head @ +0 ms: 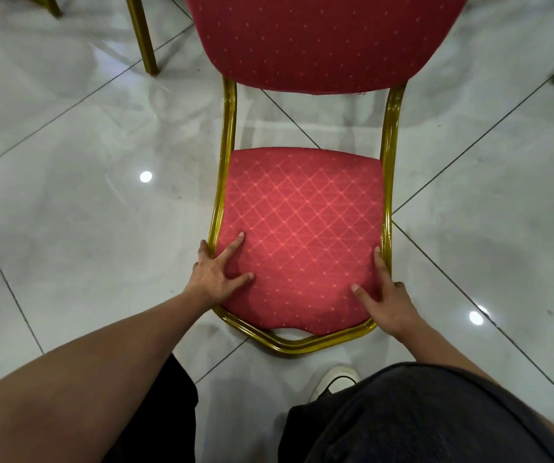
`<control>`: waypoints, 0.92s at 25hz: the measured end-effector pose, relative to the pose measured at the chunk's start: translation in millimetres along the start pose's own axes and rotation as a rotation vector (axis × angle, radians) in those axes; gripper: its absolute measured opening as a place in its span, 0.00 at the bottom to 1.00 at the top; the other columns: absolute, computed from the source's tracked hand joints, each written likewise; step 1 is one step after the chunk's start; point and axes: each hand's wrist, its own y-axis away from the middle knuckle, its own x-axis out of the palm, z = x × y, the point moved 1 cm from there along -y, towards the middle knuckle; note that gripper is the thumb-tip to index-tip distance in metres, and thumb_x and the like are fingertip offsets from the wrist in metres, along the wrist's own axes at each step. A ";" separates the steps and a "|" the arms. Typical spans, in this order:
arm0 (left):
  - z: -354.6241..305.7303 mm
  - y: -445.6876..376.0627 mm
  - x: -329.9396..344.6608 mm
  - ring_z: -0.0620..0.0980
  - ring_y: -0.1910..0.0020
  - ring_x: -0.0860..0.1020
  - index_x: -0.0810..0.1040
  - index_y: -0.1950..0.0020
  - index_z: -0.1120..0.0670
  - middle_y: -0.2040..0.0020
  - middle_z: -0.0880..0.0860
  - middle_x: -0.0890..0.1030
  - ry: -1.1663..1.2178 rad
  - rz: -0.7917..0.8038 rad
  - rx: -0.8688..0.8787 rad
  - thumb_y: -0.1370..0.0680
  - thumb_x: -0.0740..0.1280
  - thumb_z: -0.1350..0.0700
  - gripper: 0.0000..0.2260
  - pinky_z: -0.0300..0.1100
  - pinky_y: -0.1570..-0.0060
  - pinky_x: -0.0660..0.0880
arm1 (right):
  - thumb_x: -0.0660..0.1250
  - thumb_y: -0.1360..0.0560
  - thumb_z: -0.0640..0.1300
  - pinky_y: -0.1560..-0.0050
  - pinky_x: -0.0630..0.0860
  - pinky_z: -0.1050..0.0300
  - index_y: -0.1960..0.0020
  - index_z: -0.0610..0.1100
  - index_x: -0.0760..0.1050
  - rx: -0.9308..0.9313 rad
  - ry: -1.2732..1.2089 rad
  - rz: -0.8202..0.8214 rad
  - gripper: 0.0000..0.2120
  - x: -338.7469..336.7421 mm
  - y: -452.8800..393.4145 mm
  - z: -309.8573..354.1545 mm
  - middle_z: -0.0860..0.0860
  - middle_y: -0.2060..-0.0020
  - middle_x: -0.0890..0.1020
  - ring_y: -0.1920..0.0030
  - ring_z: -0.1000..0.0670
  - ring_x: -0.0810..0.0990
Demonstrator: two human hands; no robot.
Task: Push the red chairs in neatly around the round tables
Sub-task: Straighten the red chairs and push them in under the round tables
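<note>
Gripping the front corners of the red diamond-patterned, gold metal-framed chair (304, 228) standing on the glossy grey floor tiles (85, 195), left hand (217, 272) and right hand (387, 304) should push evenly and straight, though no round counter is in view beyond the chair.

Red chair (305, 228) on glossy tiled floor (85, 195), both hands gripping seat's front corners: left hand (217, 275), right hand (386, 299)
</note>
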 end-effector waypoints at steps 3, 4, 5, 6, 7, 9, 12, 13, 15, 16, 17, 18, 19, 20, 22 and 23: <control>6.5 19.5 -13.2 0.69 0.26 0.62 0.51 0.23 0.27 0.21 0.59 0.49 0.015 -0.001 0.005 0.30 0.68 0.30 0.40 0.61 0.27 0.65 | 0.58 0.24 0.71 0.36 0.77 0.34 0.29 0.79 0.30 -0.022 0.004 0.028 0.39 -2.7 20.0 8.0 0.37 0.38 0.73 0.42 0.35 0.80; 6.4 30.4 -19.5 0.69 0.26 0.63 0.52 0.23 0.28 0.22 0.58 0.51 0.033 -0.006 -0.003 0.31 0.67 0.29 0.40 0.61 0.27 0.66 | 0.57 0.24 0.71 0.36 0.77 0.35 0.29 0.79 0.30 -0.036 0.019 0.043 0.38 -6.7 31.9 11.5 0.37 0.39 0.74 0.42 0.35 0.80; 5.3 42.2 -25.1 0.68 0.27 0.64 0.53 0.23 0.28 0.22 0.57 0.52 0.066 -0.012 -0.021 0.32 0.67 0.28 0.40 0.61 0.28 0.67 | 0.55 0.23 0.72 0.36 0.77 0.35 0.28 0.78 0.30 -0.044 0.038 0.056 0.37 -10.9 45.2 14.6 0.37 0.40 0.74 0.43 0.35 0.81; 1.7 55.0 -32.2 0.68 0.27 0.65 0.56 0.24 0.28 0.24 0.57 0.54 0.105 -0.018 -0.035 0.33 0.67 0.27 0.40 0.60 0.28 0.68 | 0.54 0.24 0.72 0.36 0.77 0.36 0.28 0.77 0.30 -0.043 0.060 0.060 0.37 -16.7 60.0 18.7 0.38 0.41 0.74 0.43 0.35 0.80; -3.7 66.9 -39.6 0.67 0.28 0.66 0.58 0.24 0.28 0.25 0.56 0.55 0.150 -0.019 -0.047 0.34 0.68 0.27 0.40 0.60 0.29 0.69 | 0.52 0.24 0.73 0.36 0.77 0.36 0.28 0.77 0.30 -0.039 0.076 0.054 0.36 -24.3 73.0 23.3 0.38 0.41 0.73 0.44 0.35 0.80; -15.8 94.2 -58.5 0.66 0.27 0.66 0.63 0.26 0.29 0.26 0.56 0.57 0.234 -0.002 -0.076 0.36 0.70 0.28 0.39 0.58 0.28 0.69 | 0.50 0.25 0.73 0.37 0.77 0.36 0.28 0.78 0.31 -0.007 0.085 0.040 0.34 -44.0 99.7 32.4 0.37 0.41 0.73 0.43 0.34 0.80; -36.2 138.4 -83.9 0.66 0.27 0.64 0.63 0.25 0.32 0.25 0.55 0.56 0.218 0.034 -0.054 0.32 0.71 0.31 0.37 0.59 0.28 0.69 | 0.47 0.25 0.74 0.37 0.77 0.35 0.28 0.79 0.32 0.032 0.119 0.001 0.32 -77.8 138.7 47.5 0.37 0.43 0.74 0.43 0.33 0.80; -43.4 155.7 -93.9 0.66 0.27 0.64 0.62 0.24 0.32 0.24 0.55 0.56 0.183 0.035 -0.036 0.30 0.72 0.33 0.36 0.59 0.28 0.68 | 0.47 0.25 0.75 0.37 0.77 0.35 0.28 0.79 0.33 0.028 0.132 -0.015 0.31 -89.3 153.5 54.5 0.37 0.45 0.75 0.44 0.33 0.81; -57.4 186.9 -113.6 0.67 0.27 0.63 0.59 0.23 0.32 0.22 0.57 0.55 0.091 0.014 -0.021 0.27 0.71 0.35 0.36 0.60 0.28 0.67 | 0.46 0.25 0.75 0.38 0.78 0.35 0.28 0.79 0.33 0.032 0.135 -0.020 0.30 -108.3 181.6 70.4 0.38 0.49 0.77 0.47 0.35 0.82; -63.3 205.0 -123.9 0.67 0.27 0.62 0.57 0.22 0.32 0.21 0.57 0.54 0.039 -0.002 -0.030 0.26 0.71 0.36 0.36 0.60 0.28 0.66 | 0.46 0.24 0.75 0.38 0.78 0.36 0.27 0.79 0.34 0.038 0.118 -0.015 0.30 -115.9 198.6 80.8 0.38 0.50 0.78 0.48 0.36 0.82; -68.4 222.3 -133.3 0.67 0.27 0.62 0.55 0.21 0.32 0.20 0.57 0.52 -0.012 -0.026 -0.035 0.26 0.70 0.35 0.37 0.61 0.28 0.66 | 0.46 0.24 0.75 0.39 0.79 0.36 0.27 0.79 0.35 0.039 0.107 -0.014 0.30 -121.1 215.3 92.0 0.39 0.50 0.79 0.48 0.36 0.83; -73.9 238.6 -144.1 0.68 0.27 0.62 0.54 0.21 0.33 0.19 0.57 0.51 -0.062 -0.048 -0.037 0.26 0.68 0.34 0.37 0.62 0.28 0.65 | 0.46 0.24 0.75 0.39 0.79 0.36 0.26 0.78 0.35 0.032 0.106 -0.023 0.30 -126.2 231.7 103.0 0.40 0.49 0.80 0.48 0.37 0.83; -79.4 257.5 -157.6 0.68 0.26 0.62 0.52 0.20 0.34 0.19 0.57 0.49 -0.104 -0.062 -0.044 0.26 0.66 0.33 0.37 0.62 0.28 0.64 | 0.45 0.23 0.75 0.38 0.79 0.36 0.26 0.78 0.36 0.033 0.107 -0.023 0.30 -132.5 251.4 115.2 0.41 0.47 0.80 0.47 0.37 0.83; -82.6 273.5 -169.5 0.68 0.26 0.62 0.52 0.20 0.34 0.18 0.57 0.48 -0.145 -0.075 -0.048 0.25 0.64 0.32 0.37 0.62 0.28 0.63 | 0.45 0.24 0.76 0.38 0.79 0.36 0.26 0.77 0.36 0.041 0.107 -0.019 0.30 -137.2 267.9 127.0 0.42 0.45 0.81 0.46 0.38 0.83; -86.8 306.8 -191.5 0.67 0.26 0.61 0.52 0.20 0.35 0.18 0.55 0.46 -0.204 -0.083 -0.038 0.24 0.61 0.31 0.35 0.63 0.27 0.63 | 0.44 0.24 0.76 0.37 0.78 0.36 0.25 0.76 0.36 0.068 0.116 -0.003 0.31 -147.9 299.9 148.8 0.43 0.39 0.80 0.42 0.38 0.82; -89.1 322.9 -202.5 0.67 0.26 0.61 0.54 0.20 0.36 0.18 0.54 0.47 -0.215 -0.080 -0.029 0.23 0.60 0.31 0.34 0.63 0.27 0.63 | 0.43 0.25 0.76 0.36 0.77 0.36 0.24 0.75 0.37 0.077 0.127 0.005 0.32 -154.4 314.3 158.2 0.43 0.36 0.79 0.40 0.38 0.82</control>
